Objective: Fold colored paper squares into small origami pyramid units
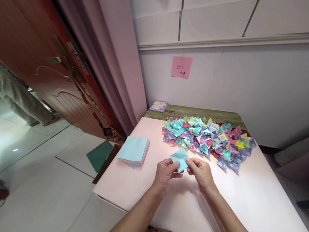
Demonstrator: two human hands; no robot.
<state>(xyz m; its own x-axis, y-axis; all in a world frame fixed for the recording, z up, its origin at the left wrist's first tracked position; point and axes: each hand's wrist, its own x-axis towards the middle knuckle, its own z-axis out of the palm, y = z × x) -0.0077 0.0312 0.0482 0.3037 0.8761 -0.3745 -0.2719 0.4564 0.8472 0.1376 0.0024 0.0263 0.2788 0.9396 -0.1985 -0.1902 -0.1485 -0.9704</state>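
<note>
A small light-blue folded paper square (180,158) is held up over the table, turned so one corner points away from me. My left hand (165,173) pinches its left side, thumb on top and fingers below. On the right side, my right hand (202,171) grips it the same way near its corner. Beyond my hands spreads a heap of folded paper pieces (207,136) in blue, purple, pink, green, yellow and red. To the left lies a stack of square paper sheets (134,150), light blue on top with pink edges showing beneath.
The pale pink tabletop (117,184) ends at a wood-patterned strip (194,109) by the wall. A small pack (159,106) lies in its far left corner. A handwritten pink note (181,67) is on the wall. Left stand a brown door (38,57) and a person's legs (14,92).
</note>
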